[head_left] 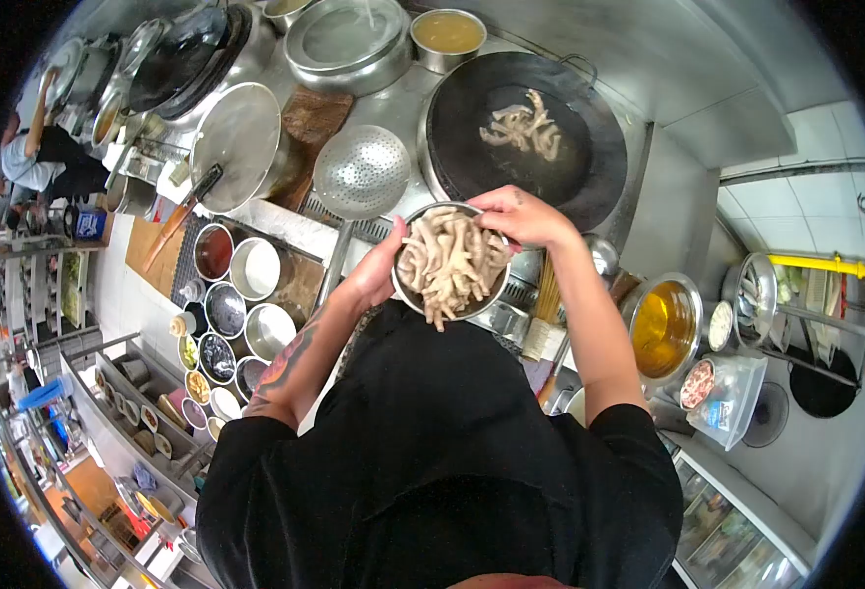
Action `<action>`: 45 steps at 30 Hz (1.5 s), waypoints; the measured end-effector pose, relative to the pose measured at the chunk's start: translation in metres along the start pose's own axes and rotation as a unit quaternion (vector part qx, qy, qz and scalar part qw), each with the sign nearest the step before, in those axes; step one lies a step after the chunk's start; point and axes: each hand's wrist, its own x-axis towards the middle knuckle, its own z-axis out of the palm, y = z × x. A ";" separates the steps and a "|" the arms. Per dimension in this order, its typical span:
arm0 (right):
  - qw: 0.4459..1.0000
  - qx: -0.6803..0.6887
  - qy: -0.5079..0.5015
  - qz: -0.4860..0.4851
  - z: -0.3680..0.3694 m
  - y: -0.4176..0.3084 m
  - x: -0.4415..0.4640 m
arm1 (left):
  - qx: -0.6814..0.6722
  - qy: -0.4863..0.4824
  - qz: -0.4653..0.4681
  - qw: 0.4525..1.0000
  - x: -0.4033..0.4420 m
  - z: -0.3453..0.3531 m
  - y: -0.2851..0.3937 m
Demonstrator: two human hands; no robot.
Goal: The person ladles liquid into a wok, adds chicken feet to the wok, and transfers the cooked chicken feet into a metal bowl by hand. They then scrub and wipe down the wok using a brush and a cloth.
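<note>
A metal bowl (492,303) heaped with pale chicken feet (452,260) is held in front of my chest. My left hand (381,267) is closed on its left side, the thumb up along the rim. At the upper right, my right hand (519,216) grips the rim, its fingertips against the feet; whether it also pinches any of them is unclear. Just beyond stands a large dark wok (584,147), with several more chicken feet (525,126) lying in it. A perforated metal strainer (362,172) rests left of the wok, its handle running toward my left forearm.
Several seasoning containers (256,268) stand at the left, below a big lidded pot (236,147). Yellow oil fills a metal basin (664,329) on the right, near a bamboo brush (544,312). A pot of broth (449,32) sits behind. Another person (50,157) works far left.
</note>
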 end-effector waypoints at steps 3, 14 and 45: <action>1.000 0.010 -0.023 -0.010 0.005 0.013 0.017 | -0.009 0.022 0.025 0.999 -0.004 -0.017 -0.012; 0.712 -0.520 0.465 0.074 -0.126 0.094 0.124 | -0.062 0.136 0.160 0.976 -0.028 -0.038 -0.032; 0.916 0.151 0.351 -0.118 0.103 -0.001 -0.009 | -0.133 0.127 0.252 0.950 -0.005 -0.006 -0.009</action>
